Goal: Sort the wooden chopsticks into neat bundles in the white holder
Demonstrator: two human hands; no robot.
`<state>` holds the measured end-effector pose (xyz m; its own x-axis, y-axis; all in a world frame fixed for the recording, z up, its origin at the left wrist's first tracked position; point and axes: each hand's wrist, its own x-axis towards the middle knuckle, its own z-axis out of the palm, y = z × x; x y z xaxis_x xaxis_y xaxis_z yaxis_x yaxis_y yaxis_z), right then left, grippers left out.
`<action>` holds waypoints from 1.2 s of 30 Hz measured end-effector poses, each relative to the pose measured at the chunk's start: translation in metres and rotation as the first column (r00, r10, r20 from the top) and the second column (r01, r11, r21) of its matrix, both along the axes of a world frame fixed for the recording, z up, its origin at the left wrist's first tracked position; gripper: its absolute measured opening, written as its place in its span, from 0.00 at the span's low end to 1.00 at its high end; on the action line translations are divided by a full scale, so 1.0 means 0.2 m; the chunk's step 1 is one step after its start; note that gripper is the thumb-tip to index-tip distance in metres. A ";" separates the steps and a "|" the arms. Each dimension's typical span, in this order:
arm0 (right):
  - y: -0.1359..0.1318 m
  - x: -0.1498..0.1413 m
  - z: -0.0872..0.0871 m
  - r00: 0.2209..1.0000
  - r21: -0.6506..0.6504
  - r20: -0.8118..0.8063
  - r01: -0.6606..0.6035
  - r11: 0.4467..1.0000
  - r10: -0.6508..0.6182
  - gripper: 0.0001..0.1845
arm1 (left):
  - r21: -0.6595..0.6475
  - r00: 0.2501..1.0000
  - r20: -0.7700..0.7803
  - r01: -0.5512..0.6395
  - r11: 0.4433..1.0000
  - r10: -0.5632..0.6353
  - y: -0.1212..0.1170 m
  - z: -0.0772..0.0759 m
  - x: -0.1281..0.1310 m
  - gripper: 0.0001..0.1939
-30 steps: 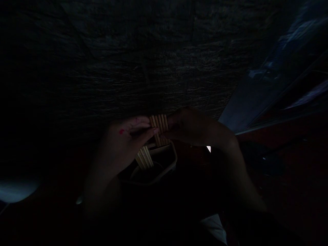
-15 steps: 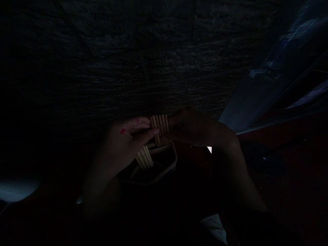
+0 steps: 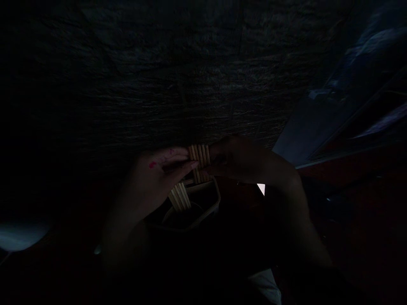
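Observation:
The light is very dim. A flat row of several slim tan sticks (image 3: 199, 152), side by side, is held upright between my two hands. My left hand (image 3: 152, 178), with a red mark on it, grips the row from the left, thumb in front and fingers behind. From the right, the closed fingers of my right hand (image 3: 241, 159) pinch the row's other edge. Just below stands a container with a pale rim (image 3: 218, 195). A second group of similar sticks (image 3: 180, 197) slants into it, its upper end hidden by my left hand.
A dark, rough-textured wall (image 3: 190, 84) rises in front of me. To the right is a grey-blue frame or post (image 3: 299, 127) beside a dark reddish floor (image 3: 365, 195). A pale rounded object (image 3: 22, 237) lies at the left edge, and a whitish piece (image 3: 267, 286) shows at the bottom.
Hands, sticks and container sit slightly lower in the picture. Both hands keep nearly the same hold on the row.

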<state>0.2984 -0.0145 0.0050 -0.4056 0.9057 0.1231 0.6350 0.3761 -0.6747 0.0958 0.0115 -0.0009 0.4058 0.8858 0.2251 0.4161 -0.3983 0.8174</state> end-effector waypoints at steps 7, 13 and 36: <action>-0.02 0.02 -0.01 0.991 -0.031 -0.131 -0.036 0.999 0.032 0.11 | 0.064 0.997 0.049 0.064 0.996 -0.067 -0.01 0.01 -0.04 0.07; -0.03 0.03 -0.01 0.985 -0.027 -0.169 0.016 1.000 -0.020 0.12 | 0.051 0.996 0.060 0.066 0.997 -0.069 -0.02 0.02 -0.04 0.07; -0.01 0.02 -0.04 0.960 0.020 -0.280 0.018 1.000 -0.011 0.09 | 0.063 0.971 0.239 -0.014 0.998 -0.001 -0.02 -0.01 0.02 0.09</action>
<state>0.3032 -0.0160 -0.0031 -0.3390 0.9069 0.2501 0.4279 0.3854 -0.8176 0.0992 0.0076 -0.0033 0.3280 0.8690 0.3706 0.2149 -0.4506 0.8665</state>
